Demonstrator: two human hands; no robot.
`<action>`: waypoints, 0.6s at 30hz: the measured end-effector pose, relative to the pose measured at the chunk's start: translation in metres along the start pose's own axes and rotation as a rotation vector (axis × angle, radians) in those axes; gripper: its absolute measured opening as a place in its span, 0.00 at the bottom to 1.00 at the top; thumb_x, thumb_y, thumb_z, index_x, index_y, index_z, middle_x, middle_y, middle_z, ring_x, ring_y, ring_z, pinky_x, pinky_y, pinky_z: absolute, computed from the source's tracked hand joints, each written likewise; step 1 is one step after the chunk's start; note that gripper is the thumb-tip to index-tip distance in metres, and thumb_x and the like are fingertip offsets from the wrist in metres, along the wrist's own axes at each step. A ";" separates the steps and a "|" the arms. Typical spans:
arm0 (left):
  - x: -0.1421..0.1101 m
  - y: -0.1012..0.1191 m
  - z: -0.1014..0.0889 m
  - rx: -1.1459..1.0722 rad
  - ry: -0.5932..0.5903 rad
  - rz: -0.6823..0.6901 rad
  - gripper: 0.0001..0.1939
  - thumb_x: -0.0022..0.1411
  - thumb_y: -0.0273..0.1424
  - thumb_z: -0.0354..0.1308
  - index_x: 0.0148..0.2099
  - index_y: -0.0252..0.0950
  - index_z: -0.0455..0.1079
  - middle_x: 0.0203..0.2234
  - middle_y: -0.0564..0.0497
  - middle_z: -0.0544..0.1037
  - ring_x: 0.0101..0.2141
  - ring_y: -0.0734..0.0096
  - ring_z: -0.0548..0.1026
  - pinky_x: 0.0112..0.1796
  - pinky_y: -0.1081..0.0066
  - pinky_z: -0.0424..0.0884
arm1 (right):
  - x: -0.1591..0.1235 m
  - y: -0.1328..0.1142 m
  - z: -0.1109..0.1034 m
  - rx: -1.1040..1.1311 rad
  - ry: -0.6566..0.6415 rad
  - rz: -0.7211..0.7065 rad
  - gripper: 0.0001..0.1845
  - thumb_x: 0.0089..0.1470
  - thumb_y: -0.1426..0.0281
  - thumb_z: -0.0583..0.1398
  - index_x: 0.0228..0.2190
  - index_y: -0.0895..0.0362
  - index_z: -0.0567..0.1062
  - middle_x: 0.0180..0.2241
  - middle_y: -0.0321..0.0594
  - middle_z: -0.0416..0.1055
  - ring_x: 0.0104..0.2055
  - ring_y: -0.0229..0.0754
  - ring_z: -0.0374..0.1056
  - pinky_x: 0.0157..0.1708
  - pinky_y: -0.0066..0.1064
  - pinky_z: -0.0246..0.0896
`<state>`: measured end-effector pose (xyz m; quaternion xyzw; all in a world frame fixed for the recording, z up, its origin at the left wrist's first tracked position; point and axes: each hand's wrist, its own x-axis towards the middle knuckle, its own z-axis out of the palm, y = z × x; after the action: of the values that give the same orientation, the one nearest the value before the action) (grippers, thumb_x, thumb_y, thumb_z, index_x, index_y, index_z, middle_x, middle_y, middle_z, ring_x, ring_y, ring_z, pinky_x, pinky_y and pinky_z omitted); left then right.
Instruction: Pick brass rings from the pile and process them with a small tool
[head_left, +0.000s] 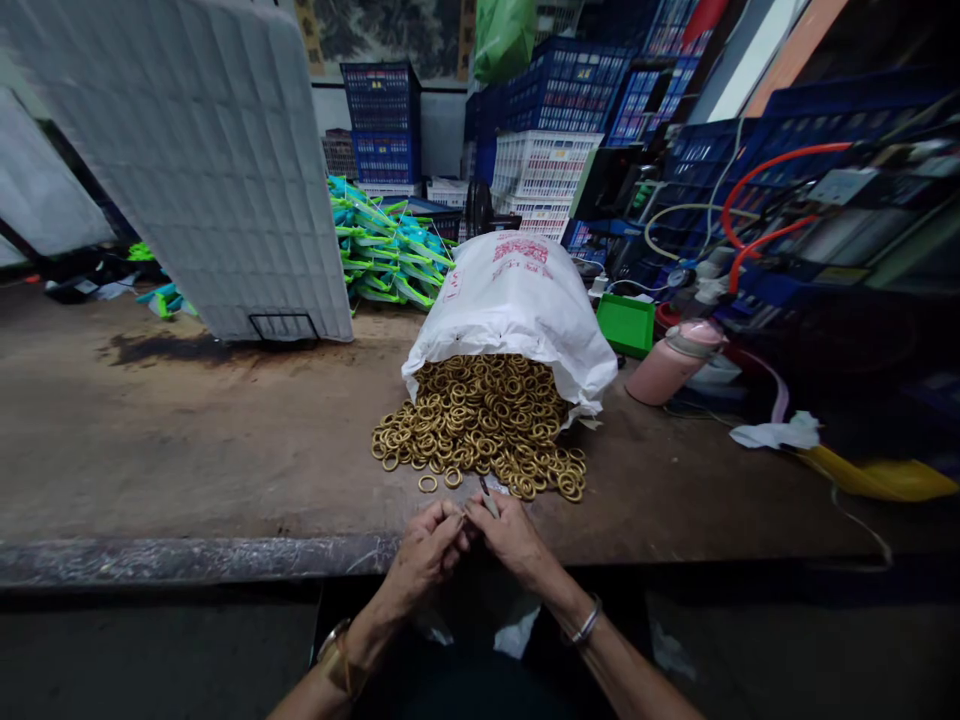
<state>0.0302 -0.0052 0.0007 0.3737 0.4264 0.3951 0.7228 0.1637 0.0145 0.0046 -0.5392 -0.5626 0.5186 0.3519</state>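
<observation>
1. The white sack [510,290] lies on its side on the brown workbench [225,430], with its mouth facing you. It has red print on top.
2. Lots of gold rings [487,420] fill the mouth of the sack and spill out in a heap in front of it. A few rings lie at the heap's front edge, on your side of the sack.
3. Your left hand [429,545] is in front of the sack, a bit to its left. Its fingers are curled in, and I can't make out if they pinch anything. A band goes around that wrist.
4. Your right hand [511,537] is in front of the sack too, close beside your left hand. It grips a thin tool [490,503] with a grey handle and a dark tip pointing toward the sack. A shiny bracelet [587,620] is on that wrist.
5. Left of the sack stands a big white ribbed panel [225,180]. A pile of bright green and blue plastic pieces [390,245] sits just behind the sack's left side.
6. Right of the sack are a green tray [627,325] and a pink bottle [671,362], which leans.
7. Blue crates [562,85] and white crates [544,165] are stacked behind the sack.
</observation>
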 end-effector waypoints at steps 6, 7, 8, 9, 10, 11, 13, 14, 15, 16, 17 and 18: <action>-0.003 -0.004 0.005 -0.107 -0.001 0.010 0.16 0.52 0.43 0.54 0.30 0.36 0.59 0.18 0.59 0.63 0.13 0.87 0.50 0.14 0.80 0.42 | -0.001 0.012 -0.003 -0.077 0.055 -0.033 0.14 0.51 0.64 0.49 0.19 0.57 0.64 0.16 0.31 0.60 0.20 0.33 0.55 0.22 0.24 0.49; -0.003 -0.004 0.005 -0.110 0.006 0.018 0.16 0.52 0.44 0.55 0.30 0.36 0.58 0.18 0.60 0.63 0.13 0.87 0.50 0.14 0.80 0.42 | -0.002 0.013 -0.004 -0.154 0.093 -0.067 0.14 0.51 0.65 0.49 0.19 0.57 0.64 0.17 0.32 0.60 0.21 0.33 0.56 0.23 0.24 0.49; -0.002 -0.004 0.006 -0.108 0.013 0.031 0.16 0.52 0.44 0.54 0.30 0.36 0.58 0.18 0.60 0.63 0.13 0.87 0.51 0.14 0.80 0.43 | -0.004 0.014 -0.004 -0.237 0.113 -0.105 0.13 0.51 0.66 0.49 0.19 0.57 0.63 0.17 0.32 0.61 0.21 0.33 0.56 0.23 0.25 0.49; -0.002 -0.004 0.006 -0.101 0.019 0.047 0.16 0.52 0.43 0.54 0.29 0.36 0.57 0.18 0.60 0.63 0.13 0.87 0.51 0.14 0.80 0.44 | -0.006 0.014 -0.004 -0.315 0.107 -0.142 0.12 0.51 0.67 0.49 0.19 0.56 0.63 0.18 0.32 0.61 0.21 0.34 0.56 0.23 0.25 0.48; -0.002 -0.004 0.006 -0.090 0.027 0.063 0.16 0.53 0.43 0.54 0.29 0.36 0.57 0.18 0.60 0.63 0.13 0.87 0.51 0.14 0.80 0.44 | -0.008 0.014 -0.004 -0.381 0.079 -0.173 0.10 0.51 0.69 0.49 0.20 0.56 0.62 0.18 0.32 0.61 0.21 0.34 0.55 0.23 0.25 0.47; -0.001 -0.003 0.007 -0.076 0.035 0.070 0.16 0.53 0.43 0.54 0.29 0.36 0.57 0.18 0.59 0.63 0.13 0.87 0.51 0.15 0.80 0.45 | -0.010 0.014 -0.004 -0.436 0.042 -0.195 0.09 0.49 0.72 0.49 0.20 0.56 0.63 0.18 0.32 0.61 0.21 0.34 0.55 0.23 0.25 0.46; -0.001 -0.003 0.007 -0.051 0.050 0.066 0.16 0.53 0.43 0.54 0.30 0.36 0.57 0.18 0.60 0.62 0.14 0.86 0.51 0.15 0.80 0.45 | -0.012 0.013 -0.002 -0.512 -0.008 -0.216 0.07 0.46 0.77 0.48 0.21 0.56 0.63 0.19 0.33 0.62 0.22 0.34 0.56 0.23 0.24 0.46; -0.001 -0.003 0.007 -0.044 0.057 0.065 0.16 0.52 0.44 0.54 0.30 0.36 0.56 0.17 0.60 0.62 0.14 0.86 0.51 0.16 0.80 0.45 | -0.013 0.013 -0.001 -0.542 -0.016 -0.220 0.08 0.43 0.79 0.48 0.22 0.56 0.63 0.19 0.33 0.62 0.22 0.34 0.57 0.24 0.24 0.46; -0.002 -0.003 0.007 -0.038 0.063 0.066 0.17 0.52 0.44 0.55 0.30 0.36 0.56 0.17 0.61 0.61 0.14 0.86 0.51 0.16 0.80 0.45 | -0.013 0.014 0.000 -0.569 -0.017 -0.223 0.09 0.42 0.80 0.48 0.22 0.56 0.64 0.19 0.33 0.62 0.23 0.34 0.57 0.24 0.24 0.46; -0.002 -0.003 0.007 -0.030 0.067 0.074 0.17 0.51 0.44 0.55 0.30 0.37 0.56 0.16 0.61 0.60 0.14 0.85 0.51 0.16 0.79 0.45 | -0.013 0.014 0.000 -0.592 -0.019 -0.222 0.10 0.41 0.80 0.48 0.23 0.56 0.64 0.20 0.33 0.62 0.23 0.34 0.57 0.24 0.24 0.46; -0.003 -0.003 0.007 -0.018 0.070 0.092 0.17 0.51 0.44 0.55 0.29 0.36 0.56 0.16 0.61 0.60 0.15 0.85 0.52 0.17 0.79 0.46 | -0.013 0.014 0.001 -0.612 -0.025 -0.219 0.10 0.40 0.81 0.48 0.24 0.56 0.65 0.20 0.33 0.63 0.23 0.35 0.58 0.25 0.24 0.46; -0.004 -0.003 0.007 0.000 0.072 0.116 0.17 0.51 0.45 0.55 0.29 0.36 0.56 0.16 0.60 0.60 0.15 0.85 0.52 0.17 0.79 0.47 | -0.013 0.014 0.001 -0.627 -0.032 -0.215 0.11 0.40 0.81 0.48 0.25 0.56 0.65 0.20 0.33 0.63 0.24 0.35 0.58 0.25 0.24 0.46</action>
<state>0.0364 -0.0110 0.0022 0.3834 0.4299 0.4495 0.6827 0.1681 -0.0001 -0.0070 -0.5505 -0.7541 0.2883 0.2127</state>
